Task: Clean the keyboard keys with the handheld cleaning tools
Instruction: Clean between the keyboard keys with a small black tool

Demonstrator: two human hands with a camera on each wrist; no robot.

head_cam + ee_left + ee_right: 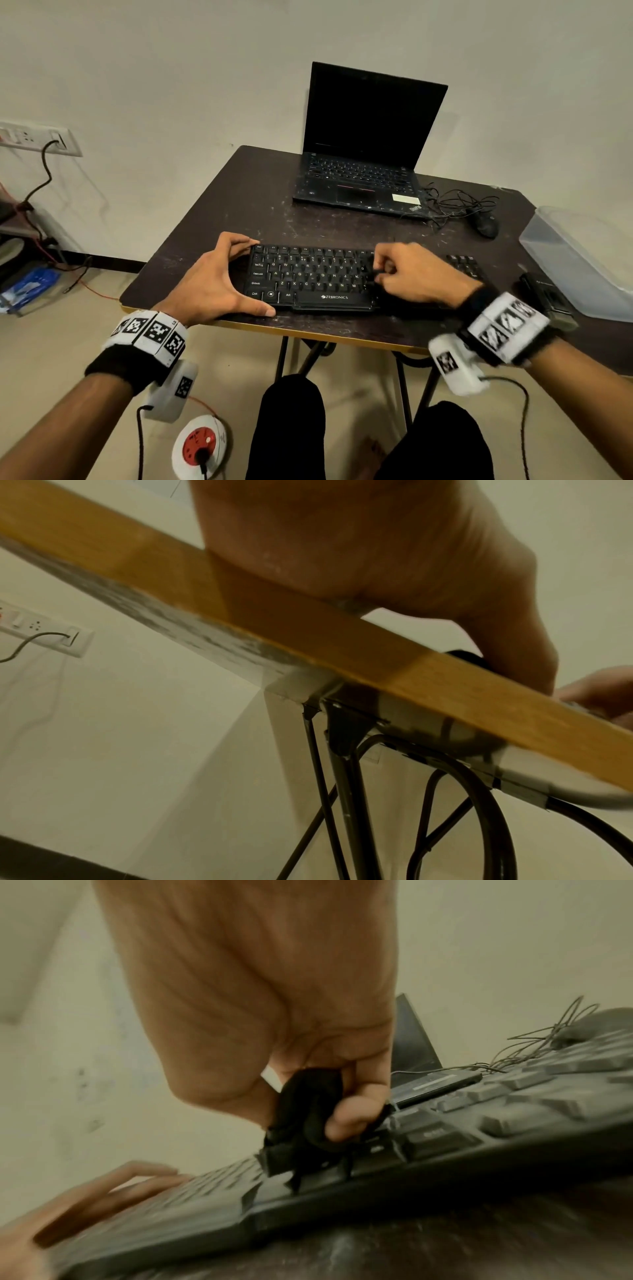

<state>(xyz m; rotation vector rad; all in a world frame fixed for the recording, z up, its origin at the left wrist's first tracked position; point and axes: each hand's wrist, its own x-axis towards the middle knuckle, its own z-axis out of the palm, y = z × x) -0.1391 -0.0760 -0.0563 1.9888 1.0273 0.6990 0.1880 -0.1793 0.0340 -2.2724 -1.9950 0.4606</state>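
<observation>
Dark scuffed table, tan edge band along the near side. Black keyboard lies flat near the front edge, white legends, brand print under the spacebar; its right end is covered by the right hand. Open laptop behind it, screen dark. Clear plastic tub at the table's right edge, partly cut off by the frame. Wired mouse with tangled cord beside the laptop.

Left hand spans the keyboard's left end, fingers curled over the far corner, thumb along the near edge, holding it.

Right wrist view only: right hand's fingers pinch a small black cleaning tool, lower end down on the keys near the keyboard's right-middle; keycaps look grey and dusty there. Tool's exact shape is blurred, can't tell if brush or cloth. Head view shows just a dark sliver of it between the fingers.

Left wrist view only: table underside, black folding legs, wall socket strip; the palm is visible but the fingers are hidden behind the table edge.
</observation>
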